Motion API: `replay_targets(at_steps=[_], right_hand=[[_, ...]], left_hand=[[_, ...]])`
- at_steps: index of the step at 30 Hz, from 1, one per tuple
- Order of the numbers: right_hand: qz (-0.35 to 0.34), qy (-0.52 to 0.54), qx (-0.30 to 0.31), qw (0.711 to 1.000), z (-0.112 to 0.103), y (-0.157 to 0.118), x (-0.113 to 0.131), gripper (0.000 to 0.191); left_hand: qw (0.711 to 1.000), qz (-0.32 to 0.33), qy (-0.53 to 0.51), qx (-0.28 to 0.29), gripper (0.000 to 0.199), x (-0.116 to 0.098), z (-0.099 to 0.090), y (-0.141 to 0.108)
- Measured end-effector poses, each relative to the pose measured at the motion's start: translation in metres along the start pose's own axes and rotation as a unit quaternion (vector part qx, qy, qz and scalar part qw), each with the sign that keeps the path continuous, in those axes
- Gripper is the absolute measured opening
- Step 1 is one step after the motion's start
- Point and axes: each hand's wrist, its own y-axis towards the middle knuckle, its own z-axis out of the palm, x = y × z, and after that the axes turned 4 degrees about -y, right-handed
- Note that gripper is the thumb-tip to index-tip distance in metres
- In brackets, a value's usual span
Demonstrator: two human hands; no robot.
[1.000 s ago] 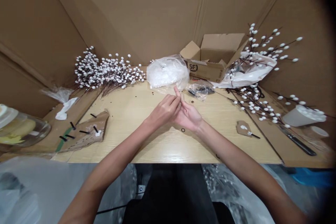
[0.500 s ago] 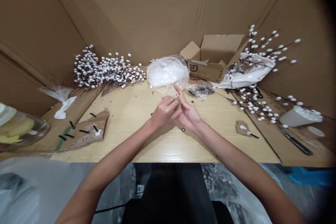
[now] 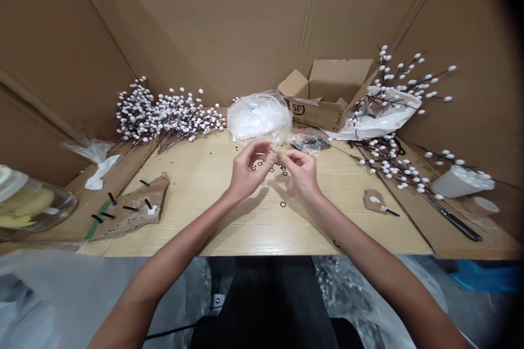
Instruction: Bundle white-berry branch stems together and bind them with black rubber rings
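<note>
My left hand [image 3: 250, 170] and my right hand [image 3: 302, 173] meet fingertip to fingertip above the middle of the pale table [image 3: 204, 202]. Both hands are closed in a pinch; whatever lies between the fingertips is too small and blurred to name. Several small dark rings lie under and between the hands, and one black ring [image 3: 283, 204] sits apart, nearer the front edge. Just behind the hands are a clear bag of white balls [image 3: 260, 117] and a small plastic bag with black pieces [image 3: 310, 142].
White-berry stems [image 3: 172, 114] lie at the back left, more [image 3: 403, 166] at the right. An open cardboard box [image 3: 317, 112] stands behind. Torn cardboard with black sticks [image 3: 139, 210], a jar [image 3: 35, 202], a white cup [image 3: 456, 181] and a black-handled knife [image 3: 460, 224] flank the work area.
My right hand's outstretched finger has bent in, and both hands have moved from overlapping to facing each other, fingertips together. More dark rings show on the table between them. The view has shifted slightly.
</note>
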Motion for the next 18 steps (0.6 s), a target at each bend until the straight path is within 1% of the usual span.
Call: replay_targets(at_steps=[2,3,4,8,11,14,16,18], right_hand=[[-0.020,-0.029,-0.005,0.999,-0.0004,-0.0004,0.0019,0.036],[-0.030,-0.042,-0.007,0.999,-0.0007,-0.0007,0.0023,0.037],[-0.040,-0.053,-0.011,0.998,-0.0010,-0.0010,0.0025,0.037],[-0.090,-0.093,-0.036,0.991,-0.0026,-0.0020,0.0014,0.037],[-0.132,-0.130,-0.043,0.982,-0.0038,-0.0034,0.0017,0.032],[-0.172,-0.167,-0.053,0.969,-0.0046,-0.0052,0.0041,0.026],[-0.208,-0.204,-0.058,0.955,-0.0051,-0.0064,0.0063,0.021],[-0.244,-0.244,-0.063,0.937,-0.0056,-0.0073,0.0085,0.011]], left_hand=[[0.995,-0.071,-0.063,0.024,0.021,-0.0011,-0.0041,0.0054],[0.991,-0.095,-0.079,0.042,0.019,-0.0009,-0.0055,0.0071],[0.988,-0.115,-0.092,0.049,0.018,-0.0002,-0.0064,0.0080],[0.977,-0.168,-0.133,0.004,0.021,0.0035,-0.0067,0.0068],[0.974,-0.185,-0.133,0.002,0.019,0.0037,-0.0061,0.0056],[0.974,-0.188,-0.128,-0.006,0.018,0.0025,-0.0048,0.0051],[0.976,-0.177,-0.123,-0.028,0.018,0.0024,-0.0035,0.0046],[0.979,-0.162,-0.119,-0.045,0.018,0.0028,-0.0028,0.0041]])
